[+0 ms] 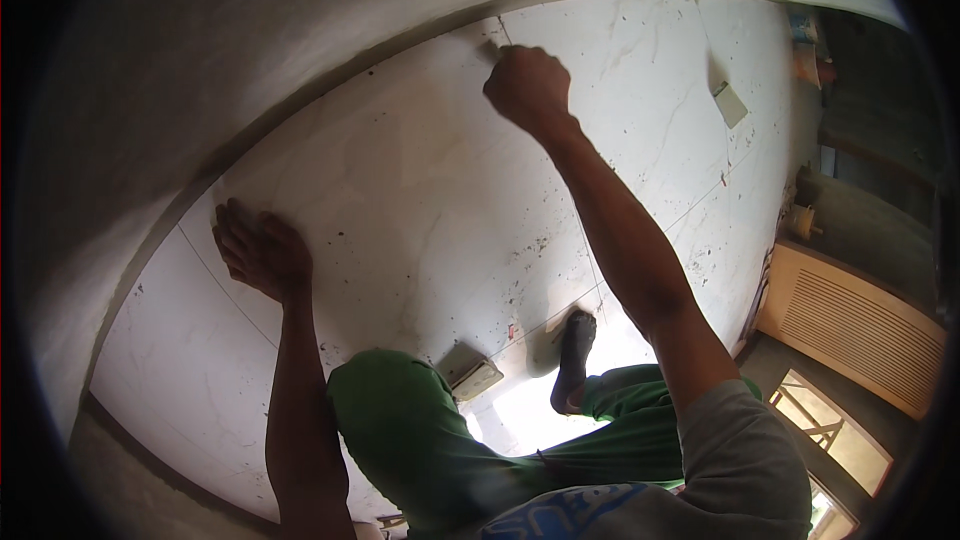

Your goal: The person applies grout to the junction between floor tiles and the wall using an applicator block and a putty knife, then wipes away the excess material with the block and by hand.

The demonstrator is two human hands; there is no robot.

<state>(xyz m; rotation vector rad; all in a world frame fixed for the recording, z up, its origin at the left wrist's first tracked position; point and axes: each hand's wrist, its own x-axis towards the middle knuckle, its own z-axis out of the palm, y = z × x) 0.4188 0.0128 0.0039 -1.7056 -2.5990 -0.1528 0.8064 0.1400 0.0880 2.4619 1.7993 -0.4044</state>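
Note:
My right hand [530, 88] is closed in a fist over the white floor tiles [430, 180], close to the seam between two tiles near the wall base. A small greyish tip pokes out from its far left side; the rest is hidden in the fist, so I cannot make out what it is. My left hand [262, 250] rests on the tile farther left, near another seam, with its fingers stretched out and nothing visibly held. Dark crumbs and specks lie scattered across the tiles between and around both hands.
A bare plastered wall [250, 30] curves along the far and left side. A small greenish-grey flat piece [731, 105] lies at the far right. Beside my knee sits a small box-like block [477, 380]. A slatted wooden panel [855, 325] stands at the right.

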